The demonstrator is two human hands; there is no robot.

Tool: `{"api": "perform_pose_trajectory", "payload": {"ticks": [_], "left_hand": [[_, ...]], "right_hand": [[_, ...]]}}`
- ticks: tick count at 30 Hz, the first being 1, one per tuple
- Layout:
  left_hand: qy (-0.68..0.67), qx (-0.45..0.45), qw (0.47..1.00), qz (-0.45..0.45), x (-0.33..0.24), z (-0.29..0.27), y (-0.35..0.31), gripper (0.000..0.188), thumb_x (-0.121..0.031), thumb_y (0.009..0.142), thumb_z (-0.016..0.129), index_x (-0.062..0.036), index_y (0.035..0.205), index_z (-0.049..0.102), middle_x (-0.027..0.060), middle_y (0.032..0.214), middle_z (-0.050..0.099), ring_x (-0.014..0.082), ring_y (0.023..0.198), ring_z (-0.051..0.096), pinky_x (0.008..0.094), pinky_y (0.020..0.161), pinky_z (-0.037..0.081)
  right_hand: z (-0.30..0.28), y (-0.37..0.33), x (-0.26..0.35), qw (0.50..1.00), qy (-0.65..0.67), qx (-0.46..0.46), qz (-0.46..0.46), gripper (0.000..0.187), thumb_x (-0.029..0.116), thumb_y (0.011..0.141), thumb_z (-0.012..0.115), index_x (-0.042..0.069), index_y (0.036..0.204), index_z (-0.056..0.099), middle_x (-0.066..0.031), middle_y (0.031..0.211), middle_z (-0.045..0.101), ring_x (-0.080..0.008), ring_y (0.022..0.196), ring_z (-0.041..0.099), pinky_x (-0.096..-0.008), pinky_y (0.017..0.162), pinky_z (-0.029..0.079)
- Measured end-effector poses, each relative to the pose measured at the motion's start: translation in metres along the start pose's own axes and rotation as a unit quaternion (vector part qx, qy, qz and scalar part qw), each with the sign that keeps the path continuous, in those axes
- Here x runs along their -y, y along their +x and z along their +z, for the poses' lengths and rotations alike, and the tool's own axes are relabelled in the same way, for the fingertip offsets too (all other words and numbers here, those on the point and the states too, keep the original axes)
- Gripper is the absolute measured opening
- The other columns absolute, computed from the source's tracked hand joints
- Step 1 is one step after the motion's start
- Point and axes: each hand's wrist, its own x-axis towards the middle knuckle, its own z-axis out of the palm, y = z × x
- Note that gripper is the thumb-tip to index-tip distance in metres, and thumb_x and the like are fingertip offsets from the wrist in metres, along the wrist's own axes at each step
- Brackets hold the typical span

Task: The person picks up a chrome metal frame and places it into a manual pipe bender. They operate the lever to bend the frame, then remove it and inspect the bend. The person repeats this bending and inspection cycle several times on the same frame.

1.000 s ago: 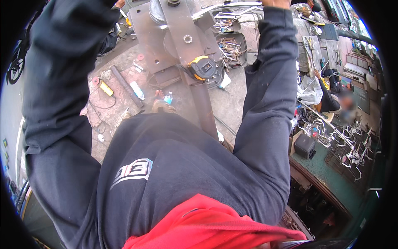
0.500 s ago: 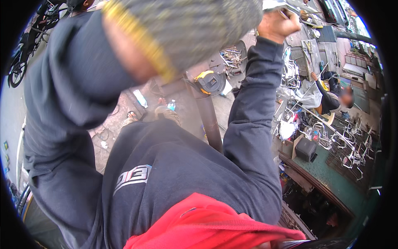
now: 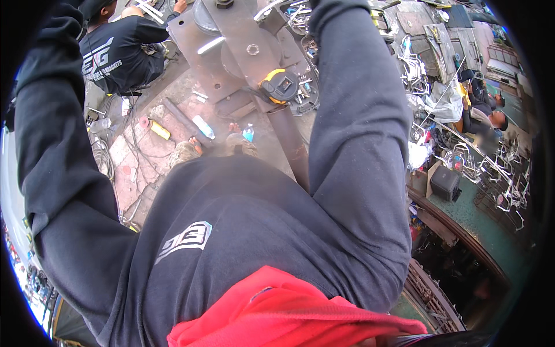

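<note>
Both of my hands are beyond the upper edge of the picture; only their dark sleeves show. My left sleeve [image 3: 60,144] rises along the left side, and my right sleeve [image 3: 361,110] reaches up past the middle. Between them stands a brown steel fixture [image 3: 248,63] with drilled holes and a large bolt [image 3: 224,3] at its top. It rests on a thick metal post [image 3: 292,144]. A yellow and black tape measure [image 3: 280,85] lies on the fixture's near end. What my hands hold or touch is hidden.
A co-worker in a black shirt [image 3: 124,52] sits at upper left. Bottles [image 3: 203,127] and a yellow can [image 3: 159,129] lie near my feet, with cables [image 3: 104,156] further left. At right are bent metal frames [image 3: 462,159], a black box [image 3: 445,183] and people [image 3: 480,110].
My gloved left hand, which covered the upper middle, has swung up and left out of view. My closed right hand has also left the top edge. The fixture and seated co-worker now show.
</note>
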Motion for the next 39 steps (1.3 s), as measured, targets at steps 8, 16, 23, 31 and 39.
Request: {"api": "perform_pose_trajectory", "payload": {"ticks": [8,16,23,31,39], "left_hand": [[0.036,-0.019,0.998,0.042,-0.009,-0.018,-0.036,0.036,-0.036,0.092,0.060,-0.0017,0.103,0.062,0.0205,0.087,0.066,0.0360,0.083,0.067,0.0459,0.076,0.052],[0.010,-0.054,0.998,-0.009,0.016,0.043,0.022,0.038,-0.036,0.092,0.058,-0.0030,0.111,0.062,0.0262,0.106,0.067,0.0412,0.106,0.063,0.0474,0.090,0.048],[-0.049,-0.050,0.995,0.068,-0.009,0.000,-0.020,0.039,-0.036,0.091,0.064,-0.0017,0.109,0.064,0.0222,0.106,0.067,0.0399,0.101,0.064,0.0431,0.088,0.051],[-0.105,-0.147,0.907,0.380,-0.089,-0.005,-0.027,0.043,-0.042,0.087,0.066,0.0006,0.092,0.072,0.0178,0.082,0.071,0.0319,0.075,0.069,0.0444,0.074,0.055],[-0.184,0.123,0.953,0.209,-0.096,-0.040,-0.038,0.045,-0.044,0.086,0.067,0.0006,0.092,0.071,0.0096,0.070,0.064,0.0205,0.063,0.061,0.0342,0.060,0.049]], "right_hand": [[0.013,-0.011,-0.004,0.993,0.058,0.099,0.023,0.042,0.048,0.101,0.043,0.012,0.107,0.064,-0.0029,0.095,0.067,-0.0152,0.085,0.062,-0.0295,0.075,0.049],[0.030,0.035,-0.036,0.998,0.052,-0.025,-0.033,0.038,0.042,0.100,0.048,0.008,0.105,0.064,-0.0036,0.093,0.066,-0.0158,0.083,0.062,-0.0292,0.071,0.050],[0.025,0.017,-0.007,0.987,0.080,-0.097,-0.101,0.037,0.041,0.098,0.053,0.005,0.102,0.064,-0.0045,0.090,0.065,-0.0162,0.079,0.062,-0.0296,0.067,0.050],[-0.039,-0.078,0.060,0.965,0.253,-0.053,-0.055,0.031,0.035,0.091,0.041,0.013,0.082,0.062,-0.0039,0.081,0.065,-0.0224,0.078,0.062,-0.0405,0.076,0.050],[-0.077,-0.180,0.088,0.965,-0.258,0.053,0.004,0.070,0.058,0.103,0.035,-0.001,0.136,0.053,-0.0143,0.131,0.060,-0.0302,0.127,0.055,-0.0465,0.103,0.040]]}}
